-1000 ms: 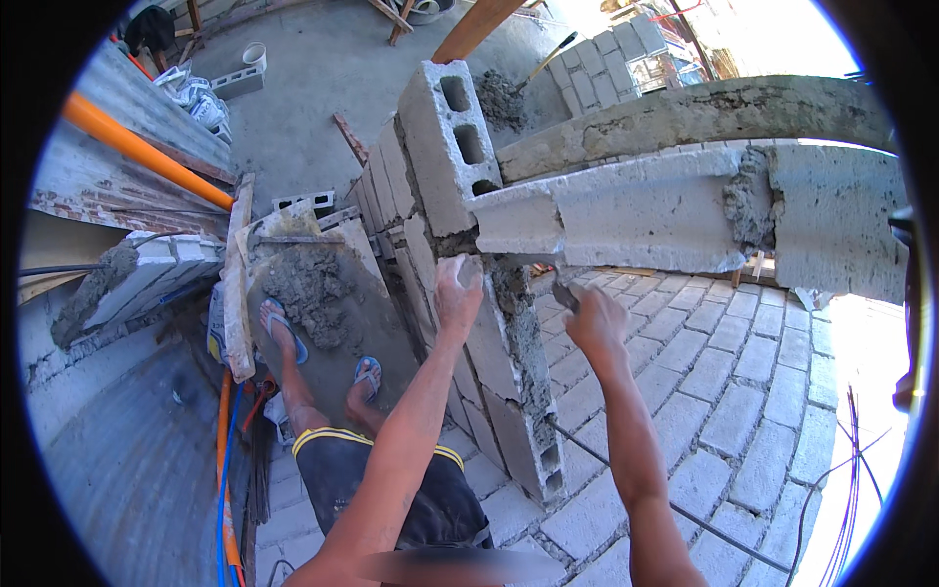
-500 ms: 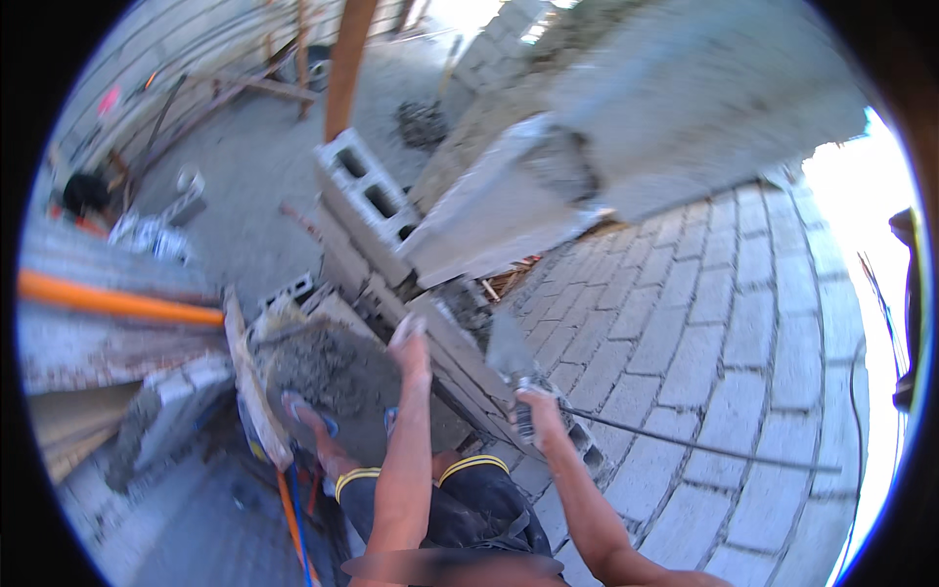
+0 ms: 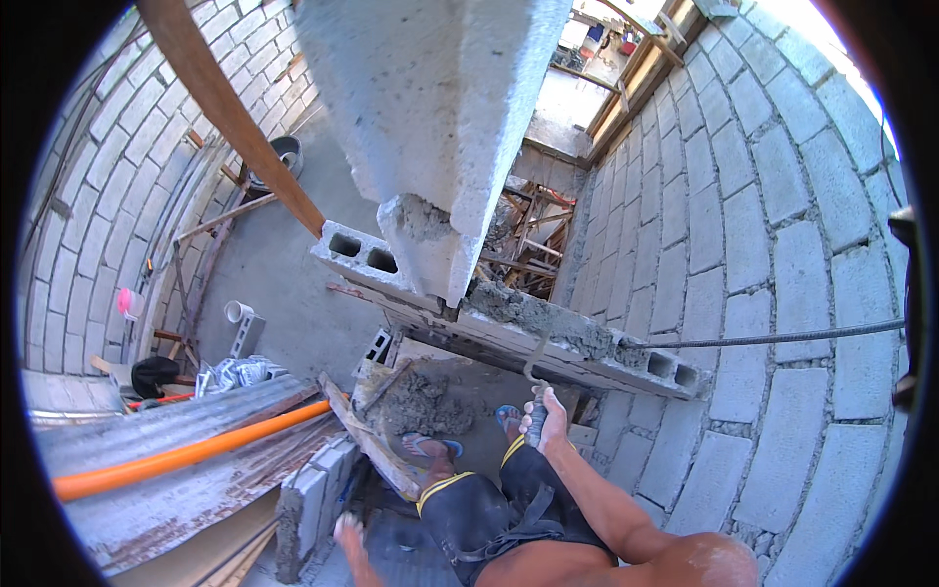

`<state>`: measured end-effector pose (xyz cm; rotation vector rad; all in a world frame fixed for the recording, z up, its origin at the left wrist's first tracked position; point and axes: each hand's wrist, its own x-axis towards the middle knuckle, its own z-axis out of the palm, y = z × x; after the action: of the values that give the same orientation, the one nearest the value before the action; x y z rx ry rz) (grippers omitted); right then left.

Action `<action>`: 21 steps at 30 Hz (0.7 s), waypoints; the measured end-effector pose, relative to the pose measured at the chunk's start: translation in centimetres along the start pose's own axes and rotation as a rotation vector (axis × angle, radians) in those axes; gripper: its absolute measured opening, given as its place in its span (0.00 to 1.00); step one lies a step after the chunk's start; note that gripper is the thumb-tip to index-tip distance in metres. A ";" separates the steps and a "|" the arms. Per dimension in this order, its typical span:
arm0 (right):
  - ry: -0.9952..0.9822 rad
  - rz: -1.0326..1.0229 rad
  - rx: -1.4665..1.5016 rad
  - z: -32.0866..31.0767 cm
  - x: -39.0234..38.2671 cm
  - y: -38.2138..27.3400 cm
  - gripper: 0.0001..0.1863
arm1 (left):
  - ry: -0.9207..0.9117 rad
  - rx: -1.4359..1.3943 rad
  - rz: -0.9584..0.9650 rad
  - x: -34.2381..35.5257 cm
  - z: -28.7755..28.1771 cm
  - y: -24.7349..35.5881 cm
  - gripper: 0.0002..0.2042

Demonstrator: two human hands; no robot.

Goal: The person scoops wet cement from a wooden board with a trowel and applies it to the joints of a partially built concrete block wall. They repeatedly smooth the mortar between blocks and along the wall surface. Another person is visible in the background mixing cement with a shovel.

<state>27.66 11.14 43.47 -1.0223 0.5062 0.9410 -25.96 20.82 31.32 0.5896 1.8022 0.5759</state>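
My right hand (image 3: 550, 419) is closed around the dark grip of a trowel (image 3: 534, 370), in front of the low hollow-block wall (image 3: 597, 367). The trowel's blade is seen nearly edge-on and points toward the wall. Wet mortar (image 3: 548, 318) lies rough along the wall's top. At lower left, my left hand (image 3: 349, 533) is empty, its fingers loosely apart and a little blurred, beside several stacked blocks (image 3: 318, 489). A heap of grey mortar (image 3: 421, 401) sits near my feet, between me and the wall.
A concrete post (image 3: 421, 108) rises from the wall next to a hollow block (image 3: 362, 256). A steel bar (image 3: 773, 339) sticks out across the right side. An orange pipe (image 3: 196, 452) lies over boards at left. A leaning wooden plank (image 3: 367, 440) stands near my left foot.
My left hand has left the wall's top and moved down to the lower left. The trowel, still in my right hand, has turned edge-on. The view has swung to the right.
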 end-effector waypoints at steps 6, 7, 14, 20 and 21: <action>0.108 -0.001 0.467 3.5 4.5 6.0 0.20 | 0.132 0.415 -0.116 -5.5 -13.8 -1.1 0.14; 0.104 -0.035 0.495 4.6 5.1 7.4 0.20 | 0.085 0.477 -0.113 -6.7 -13.7 -0.8 0.14; 0.081 -0.127 0.446 11.8 6.5 12.5 0.17 | -0.139 0.677 -0.023 -12.5 -10.0 3.7 0.18; 0.033 0.064 0.284 17.0 6.6 13.5 0.14 | -0.180 0.686 0.023 -15.4 -9.8 4.9 0.22; 0.016 0.101 0.276 16.7 6.2 13.1 0.14 | -0.179 0.687 0.030 -16.2 -10.1 5.0 0.22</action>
<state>18.85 31.16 40.19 -0.7614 0.6862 0.9237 -30.60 13.19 48.90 1.0917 1.8028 -0.1016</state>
